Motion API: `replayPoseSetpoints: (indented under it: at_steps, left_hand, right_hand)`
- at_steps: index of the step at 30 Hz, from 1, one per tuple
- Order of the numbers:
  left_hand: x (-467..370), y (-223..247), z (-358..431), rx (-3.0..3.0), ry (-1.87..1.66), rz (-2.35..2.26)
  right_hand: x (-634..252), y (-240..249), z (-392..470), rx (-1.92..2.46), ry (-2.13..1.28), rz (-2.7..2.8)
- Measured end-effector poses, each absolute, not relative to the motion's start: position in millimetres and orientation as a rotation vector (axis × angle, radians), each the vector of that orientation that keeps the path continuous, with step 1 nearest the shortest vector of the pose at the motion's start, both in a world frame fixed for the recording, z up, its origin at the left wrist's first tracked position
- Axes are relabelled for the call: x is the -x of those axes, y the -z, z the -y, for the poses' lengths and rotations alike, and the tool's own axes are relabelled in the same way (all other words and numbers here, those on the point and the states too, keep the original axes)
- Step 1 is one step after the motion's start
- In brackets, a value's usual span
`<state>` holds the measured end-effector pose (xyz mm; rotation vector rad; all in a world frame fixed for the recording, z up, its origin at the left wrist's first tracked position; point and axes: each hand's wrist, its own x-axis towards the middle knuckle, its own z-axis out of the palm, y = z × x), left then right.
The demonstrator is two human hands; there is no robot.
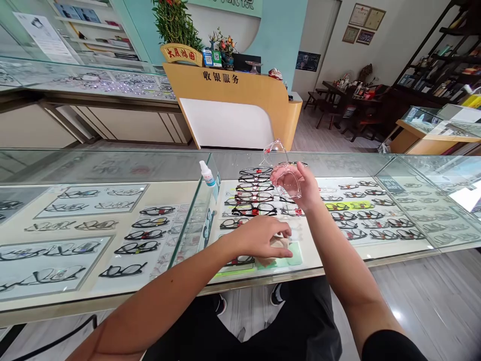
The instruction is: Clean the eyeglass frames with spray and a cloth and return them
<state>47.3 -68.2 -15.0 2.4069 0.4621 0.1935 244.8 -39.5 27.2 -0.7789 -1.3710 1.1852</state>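
My right hand (302,188) is raised above the glass counter and grips a pair of clear-framed eyeglasses (288,183). The eyeglasses are tilted, one lens above the fingers and the other in front of the palm. Low over the counter top, my left hand (265,235) has its thumb and fingers apart. A beige patch, perhaps a cloth (279,243), shows between them; whether the fingers touch it I cannot tell. Beside it lies a pale green cloth (296,253). Under the glass, dark-framed eyeglasses (254,195) are lined up near both hands.
A white spray bottle (207,174) stands on the glass counter (180,165) to the left. More display eyeglasses (141,234) fill the case on both sides. Across the aisle are a wooden cashier desk (240,90) and another display case (112,85).
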Motion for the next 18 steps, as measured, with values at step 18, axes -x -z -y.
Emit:
replayPoseSetpoints:
  at_steps: [18]
  left_hand:
    - [-14, 11, 13, -2.571, -1.807, -0.702]
  right_hand:
    - [-261, -39, 48, 0.595, -1.277, 1.950]
